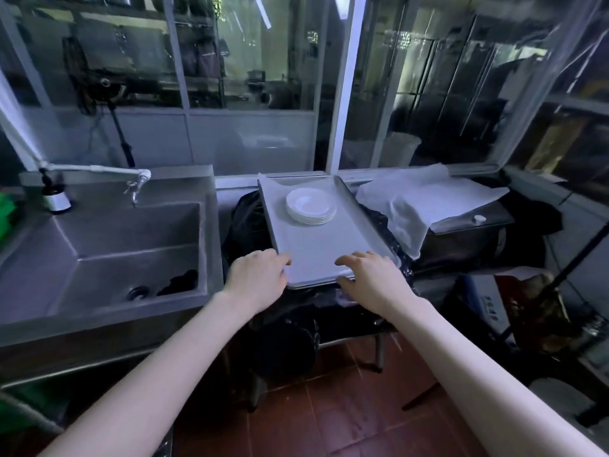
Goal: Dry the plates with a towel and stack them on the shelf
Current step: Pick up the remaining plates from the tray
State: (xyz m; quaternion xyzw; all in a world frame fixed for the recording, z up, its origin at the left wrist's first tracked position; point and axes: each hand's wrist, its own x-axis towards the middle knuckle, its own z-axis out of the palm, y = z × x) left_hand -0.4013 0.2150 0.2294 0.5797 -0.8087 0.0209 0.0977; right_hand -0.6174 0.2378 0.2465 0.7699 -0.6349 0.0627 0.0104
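Note:
A stack of several white plates (310,206) sits at the far end of a grey metal tray (316,245), which lies tilted on top of black bags. My left hand (257,278) grips the tray's near left corner, fingers over the rim. At the near right edge my right hand (369,278) holds the tray with fingers on top and the thumb under the rim. A white towel or sheet (425,202) is draped over a metal box to the right of the tray.
A steel sink (99,258) with a white tap (138,183) stands to the left, a dark rag near its drain. A small bottle (56,196) stands on the sink's back ledge. Glass partitions close off the back. Black bags (244,219) and clutter surround the tray.

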